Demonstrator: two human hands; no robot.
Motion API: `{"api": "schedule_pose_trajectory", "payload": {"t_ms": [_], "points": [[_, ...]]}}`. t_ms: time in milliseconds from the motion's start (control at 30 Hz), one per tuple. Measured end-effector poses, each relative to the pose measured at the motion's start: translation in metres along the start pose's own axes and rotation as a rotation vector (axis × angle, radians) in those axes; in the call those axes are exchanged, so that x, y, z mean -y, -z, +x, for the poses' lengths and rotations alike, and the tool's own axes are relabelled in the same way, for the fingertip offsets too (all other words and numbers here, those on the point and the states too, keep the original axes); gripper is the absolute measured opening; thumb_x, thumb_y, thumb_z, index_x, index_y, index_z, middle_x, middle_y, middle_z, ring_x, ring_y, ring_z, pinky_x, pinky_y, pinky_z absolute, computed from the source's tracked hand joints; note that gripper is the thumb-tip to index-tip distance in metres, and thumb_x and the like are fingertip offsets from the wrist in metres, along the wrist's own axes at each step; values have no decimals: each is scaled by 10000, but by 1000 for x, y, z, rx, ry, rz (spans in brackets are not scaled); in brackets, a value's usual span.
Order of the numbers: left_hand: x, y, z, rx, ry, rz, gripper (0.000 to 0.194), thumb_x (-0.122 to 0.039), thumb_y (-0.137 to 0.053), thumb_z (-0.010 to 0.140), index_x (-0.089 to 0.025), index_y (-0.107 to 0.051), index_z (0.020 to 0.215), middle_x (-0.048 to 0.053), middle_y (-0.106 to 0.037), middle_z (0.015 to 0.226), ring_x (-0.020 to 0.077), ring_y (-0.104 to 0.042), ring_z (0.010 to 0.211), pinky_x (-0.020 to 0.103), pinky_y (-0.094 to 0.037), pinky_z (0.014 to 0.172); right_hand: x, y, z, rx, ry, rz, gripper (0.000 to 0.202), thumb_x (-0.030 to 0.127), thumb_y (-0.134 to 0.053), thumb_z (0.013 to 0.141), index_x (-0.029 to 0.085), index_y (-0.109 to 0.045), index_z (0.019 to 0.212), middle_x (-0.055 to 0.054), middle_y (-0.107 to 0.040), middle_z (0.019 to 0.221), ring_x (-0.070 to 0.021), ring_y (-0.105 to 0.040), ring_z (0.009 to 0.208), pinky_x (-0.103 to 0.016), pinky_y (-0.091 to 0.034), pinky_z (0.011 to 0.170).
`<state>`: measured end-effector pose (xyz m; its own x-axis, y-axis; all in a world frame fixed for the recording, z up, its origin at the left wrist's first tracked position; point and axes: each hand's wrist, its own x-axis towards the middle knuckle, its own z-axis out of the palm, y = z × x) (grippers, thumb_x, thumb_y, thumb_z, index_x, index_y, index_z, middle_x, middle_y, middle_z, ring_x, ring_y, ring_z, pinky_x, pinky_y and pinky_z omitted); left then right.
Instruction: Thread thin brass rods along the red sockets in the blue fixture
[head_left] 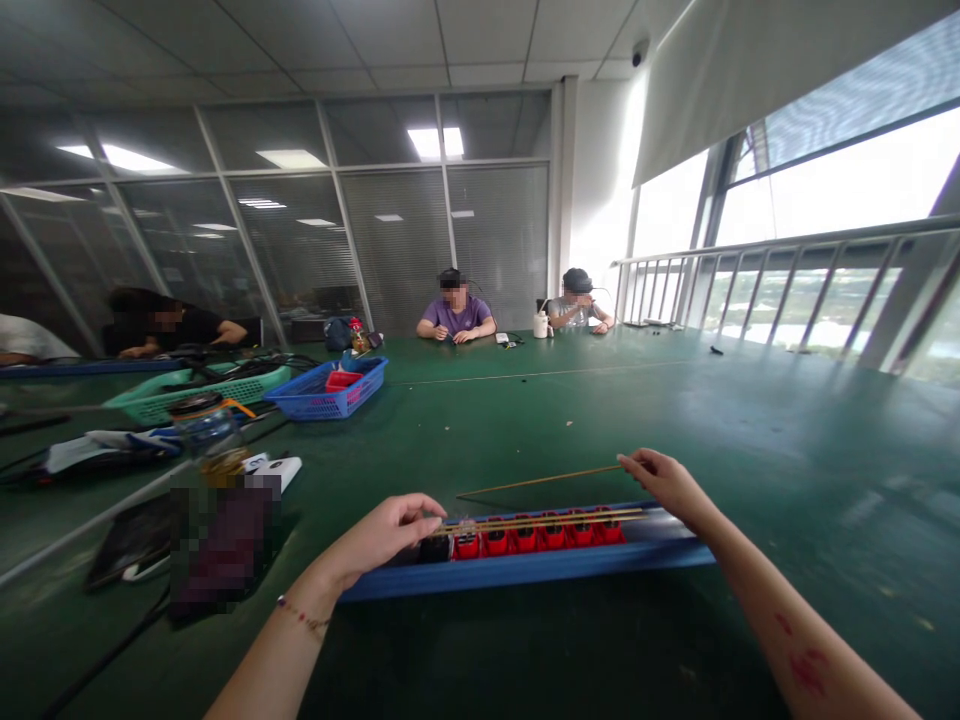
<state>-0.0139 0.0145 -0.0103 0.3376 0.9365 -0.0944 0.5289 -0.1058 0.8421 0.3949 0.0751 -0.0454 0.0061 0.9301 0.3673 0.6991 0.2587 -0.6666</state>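
Observation:
A long blue tray (525,572) lies crosswise in front of me, with several red cups (525,538) in a row inside it. Several thin wooden sticks (547,520) rest lengthwise over the cups. My right hand (660,482), beyond the tray's right part, pinches the end of one more stick (540,482), which slants down to the left behind the tray. At the left ends of the resting sticks is my left hand (401,530), thumb and fingers drawn together; whether it grips them is unclear.
Left of the tray lie a dark pixelated object (225,550), a white device (285,472) and a lidded jar (206,425). Farther back stand a blue basket (330,400) and a green basket (157,403). Two people sit at the far edge, others at the left.

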Motion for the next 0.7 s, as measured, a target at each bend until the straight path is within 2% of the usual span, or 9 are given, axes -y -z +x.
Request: {"api": "schedule_pose_trajectory", "payload": {"t_ms": [67,200,267,400,500,700], "points": [[-2,0,-1,-1,6,8,398,-487,-497,718,-159,-570,933,-13,-525,694,108,-447,609,186,-341,522,7,-8,7,100,75,-56,360,521,-465,724,185,-569,648,20,-530,539,-118,-463,504,-219,-344,479],[-2,1,-2,-17,8,16,402,-496,-489,724,-178,-552,961,-20,-529,688,107,-461,616,183,-347,530,16,-23,23,383,190,-94,229,381,-526,705,189,-634,765,-4,-631,667,-143,-549,603,-228,-410,555],[1,4,-3,-34,29,19,419,-521,-459,733,-184,-538,969,-27,-516,656,104,-459,594,178,-336,509,17,-31,30,456,213,-137,189,288,-528,692,196,-649,804,-11,-656,729,-152,-576,655,-237,-432,603],[7,12,-5,-5,79,52,438,-563,-413,736,-158,-544,836,-19,-520,633,97,-449,539,181,-326,480,16,-44,36,435,221,-280,242,149,-482,668,215,-666,811,-14,-670,761,-156,-593,700,-242,-437,653],[10,18,-6,35,75,125,436,-562,-425,728,-144,-546,744,-16,-521,612,107,-462,544,188,-329,485,12,-49,37,409,209,-341,279,125,-455,673,228,-665,825,-10,-671,784,-151,-594,718,-232,-432,660],[7,21,-7,2,5,250,409,-529,-442,728,-144,-578,698,-24,-515,599,108,-453,562,185,-324,502,8,-51,38,406,230,-373,340,72,-435,652,205,-660,870,-21,-660,806,-143,-584,732,-206,-420,660]]}}
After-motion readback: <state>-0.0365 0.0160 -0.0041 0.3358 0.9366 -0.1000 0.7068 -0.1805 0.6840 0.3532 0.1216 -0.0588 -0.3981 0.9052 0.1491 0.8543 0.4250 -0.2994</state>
